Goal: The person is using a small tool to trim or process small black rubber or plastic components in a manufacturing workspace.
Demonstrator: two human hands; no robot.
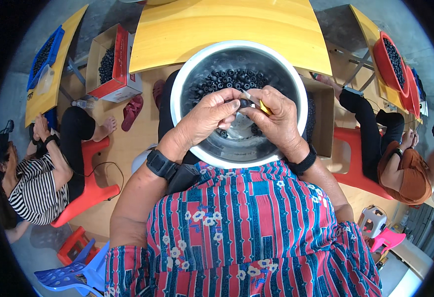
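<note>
A wide metal basin rests in my lap, with many small round black parts heaped on its far side and a few loose ones nearer me. Above it, my left hand pinches one small black part between thumb and fingers. In my right hand is a small knife with a yellow handle, gripped by closed fingers. Its short pale blade points left, close by the pinched part. My hands almost meet over the basin's middle, and the fingers hide some of the part and the blade.
Beyond the basin stands a yellow table. A cardboard box of black parts is left of it, another box to the right. People sit on red stools on both sides, near a blue tray and red basins.
</note>
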